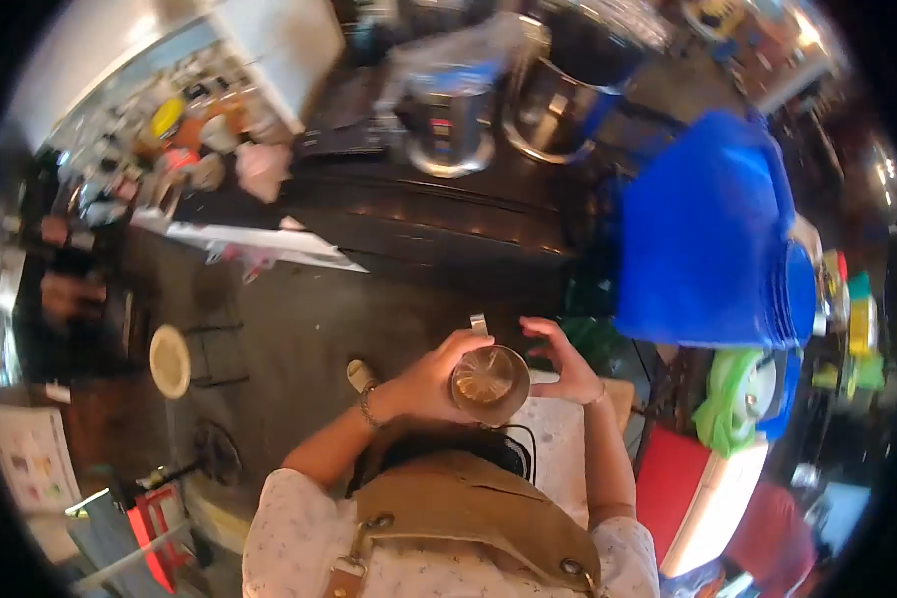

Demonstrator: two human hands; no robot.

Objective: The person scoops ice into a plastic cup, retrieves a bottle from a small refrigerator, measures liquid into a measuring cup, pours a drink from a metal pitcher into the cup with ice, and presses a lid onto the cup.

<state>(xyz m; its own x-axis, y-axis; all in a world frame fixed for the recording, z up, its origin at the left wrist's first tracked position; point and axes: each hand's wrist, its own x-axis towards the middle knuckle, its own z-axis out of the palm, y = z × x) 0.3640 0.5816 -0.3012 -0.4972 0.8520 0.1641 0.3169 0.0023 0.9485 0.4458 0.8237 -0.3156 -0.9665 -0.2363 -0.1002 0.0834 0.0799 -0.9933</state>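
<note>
My left hand (431,381) is wrapped around the side of a small metal cup (490,387), held in front of my apron (448,508). I look down into its round mouth, where the inside shines brownish; whether it holds liquid I cannot tell. A short metal piece, perhaps its handle, sticks up at the far side. To the right of the cup, my right hand (565,367) is apart from it, fingers spread and curved, with nothing in them.
A big blue plastic jug (708,239) stands close on the right, beside a green plastic bag (733,404). Ahead, two shiny metal containers sit on a dark counter (419,214). A round stool (170,362) is on the left, and a crowded shelf lies beyond it.
</note>
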